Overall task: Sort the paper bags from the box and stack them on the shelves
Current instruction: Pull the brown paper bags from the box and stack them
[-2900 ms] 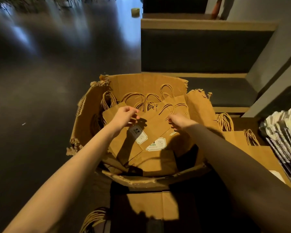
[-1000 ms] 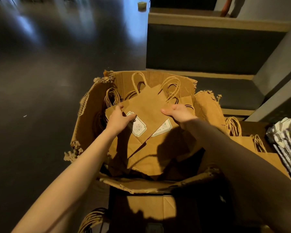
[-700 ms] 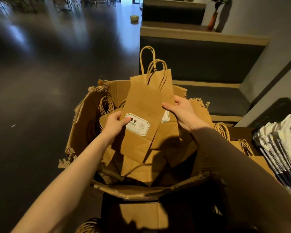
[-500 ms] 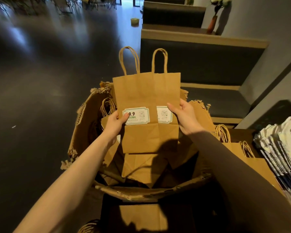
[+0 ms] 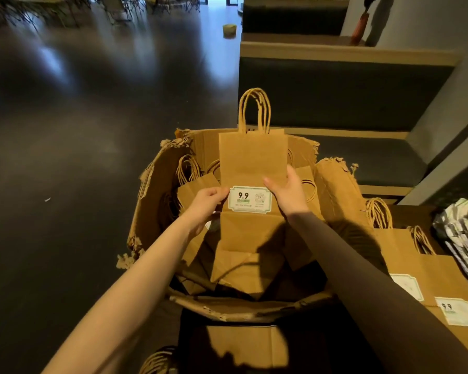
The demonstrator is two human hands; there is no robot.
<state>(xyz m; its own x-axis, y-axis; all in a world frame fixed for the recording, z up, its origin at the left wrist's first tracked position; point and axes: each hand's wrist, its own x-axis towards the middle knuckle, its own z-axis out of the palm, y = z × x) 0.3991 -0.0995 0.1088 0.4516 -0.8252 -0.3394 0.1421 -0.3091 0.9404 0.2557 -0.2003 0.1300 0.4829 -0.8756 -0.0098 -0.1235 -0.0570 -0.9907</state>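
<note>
A flat brown paper bag (image 5: 251, 160) is held upright above the torn cardboard box (image 5: 157, 190), its twisted paper handles (image 5: 254, 109) standing straight up over the box's far wall. The left hand (image 5: 204, 205) pinches the bag's left edge, thumb on the front just beside the white label (image 5: 249, 199) that reads 9.9. The right hand (image 5: 288, 191) holds the right edge, thumb laid across the front above the label's right corner and fingers behind the paper; its arm wears a dark sleeve (image 5: 362, 265). So both grips are clamped on this one bag. Whether a second bag sits behind it, I cannot tell.

Inside the box, below and behind the held bag, lie more bags (image 5: 243, 268) in a loose heap, their handles looped against the left wall. The box's rims are ragged, and its near flap (image 5: 241, 306) sags inward.

Right of the box, a stack of bags (image 5: 416, 271) lies flat with labels facing up on the near end and handles pointing away. Further right of the box is a pile of white printed bags (image 5: 465, 238). Beyond the box stands a dark upholstered bench (image 5: 335, 90) with a pale wooden top edge. Left of the box is dark glossy floor (image 5: 65, 130).
</note>
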